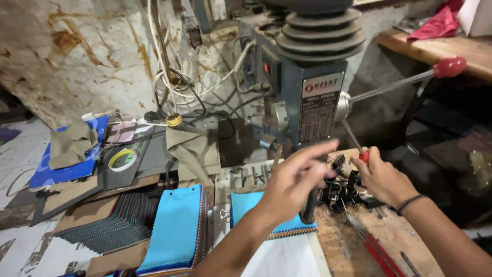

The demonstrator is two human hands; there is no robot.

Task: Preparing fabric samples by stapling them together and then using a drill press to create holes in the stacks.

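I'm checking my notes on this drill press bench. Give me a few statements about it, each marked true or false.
1. The right hand grips a red-tipped feed lever of the drill press. True.
2. The left hand holds the roll of tape. False: the tape lies on a dark board to the left, away from both hands.
3. Black binder clips are heaped beside the right hand. True.
4. The fabric swatch stack nearest the left forearm is topped in red. False: it is blue.

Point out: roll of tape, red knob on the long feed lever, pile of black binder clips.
roll of tape (pixel 122 159), head view, on its yellow rim.
red knob (pixel 449 67), head view, middle of the knob.
black binder clips (pixel 342 193), head view, centre of the pile.
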